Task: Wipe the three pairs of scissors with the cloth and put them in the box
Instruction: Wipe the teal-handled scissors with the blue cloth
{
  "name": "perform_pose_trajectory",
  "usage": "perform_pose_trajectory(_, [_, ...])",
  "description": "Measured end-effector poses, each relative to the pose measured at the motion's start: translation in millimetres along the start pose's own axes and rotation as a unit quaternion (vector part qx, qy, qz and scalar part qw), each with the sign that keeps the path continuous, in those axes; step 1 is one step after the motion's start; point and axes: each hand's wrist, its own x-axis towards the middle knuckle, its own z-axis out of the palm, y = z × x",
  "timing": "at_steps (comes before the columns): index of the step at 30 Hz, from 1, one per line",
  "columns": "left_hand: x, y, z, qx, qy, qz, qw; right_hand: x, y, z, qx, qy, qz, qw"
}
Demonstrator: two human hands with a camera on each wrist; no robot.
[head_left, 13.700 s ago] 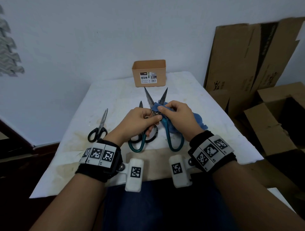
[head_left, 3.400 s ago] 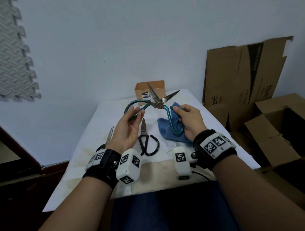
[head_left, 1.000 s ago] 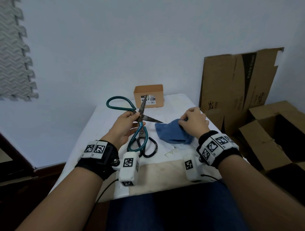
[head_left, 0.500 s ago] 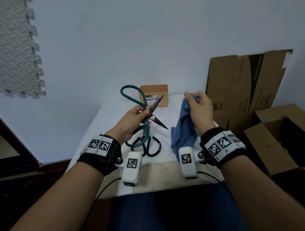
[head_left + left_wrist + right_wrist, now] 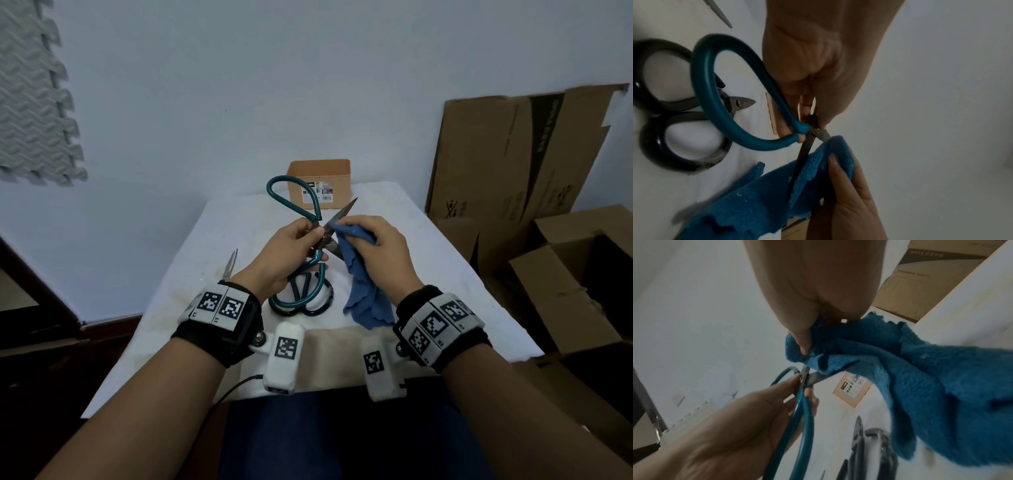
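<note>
My left hand (image 5: 297,247) pinches the teal-handled scissors (image 5: 310,209) at the pivot, held above the table with the blades spread apart. My right hand (image 5: 371,245) grips the blue cloth (image 5: 363,289) and folds it around one blade, next to the pivot. In the left wrist view the teal handle loop (image 5: 719,100) curves by my palm and the cloth (image 5: 764,198) wraps the dark blade. The black-handled scissors (image 5: 313,294) lie on the table under my hands. Small grey scissors (image 5: 230,263) lie at the left. The orange box (image 5: 319,183) stands at the table's far edge.
The white-covered table (image 5: 431,260) is narrow, with its edges close on both sides. Flattened cardboard (image 5: 513,161) leans on the wall at the right, and open cartons (image 5: 579,274) sit on the floor beside the table. A foam mat (image 5: 30,92) hangs on the left wall.
My right hand has brought the cloth from hanging at the right over to the scissors and closed it around a blade. The left hand holds the scissors in much the same place.
</note>
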Motion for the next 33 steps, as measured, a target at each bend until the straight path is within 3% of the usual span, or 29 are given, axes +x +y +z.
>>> perform_pose_trajectory(10, [5.5, -11.4, 8.2, -0.059, -0.037, -0.002, 0.998, 4.1, 18.3, 2.9, -0.071, 0.001, 0.016, 0.997])
perform_pose_trajectory(17, [6.2, -17.1, 7.1, -0.111, -0.023, -0.026, 0.993, -2.3, 15.2, 0.7, -0.064, -0.065, 0.038, 0.995])
perform_pose_trajectory(23, [6.6, -22.7, 10.9, -0.111, -0.052, -0.027, 0.992, -3.2, 13.0, 0.1, -0.038, -0.022, 0.042, 0.998])
perform_pose_trajectory(26, [6.9, -19.6, 13.1, -0.108, -0.054, -0.016, 0.993, 2.2, 11.3, -1.9, -0.015, 0.010, 0.099, 0.995])
perform_pose_trajectory(33, [3.6, -14.3, 8.8, -0.091, -0.085, -0.015, 0.992, 3.5, 17.3, -1.0, -0.008, -0.001, 0.143, 0.990])
